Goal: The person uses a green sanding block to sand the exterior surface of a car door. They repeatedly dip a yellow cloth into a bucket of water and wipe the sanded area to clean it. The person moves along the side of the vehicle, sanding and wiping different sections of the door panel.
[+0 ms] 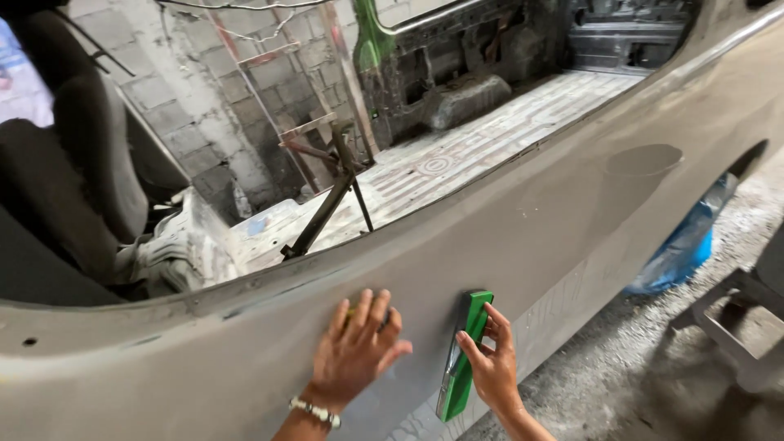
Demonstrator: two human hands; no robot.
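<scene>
Head view is looking down along a grey car body panel [523,229], the landmark for everything else. Left hand [359,343] is lying open and flat against the panel, fingers spread, a beaded bracelet [314,411] sitting on its wrist. Just beside it, right hand [492,363] is gripping a long green sanding block [464,359], pressing it edge-on to the panel. Beyond the panel's top edge, the stripped cabin floor [457,155] and a dark seat [73,163] are showing. Below the panel, a blue plastic bag [682,245] is resting on the gravel floor [637,359].
</scene>
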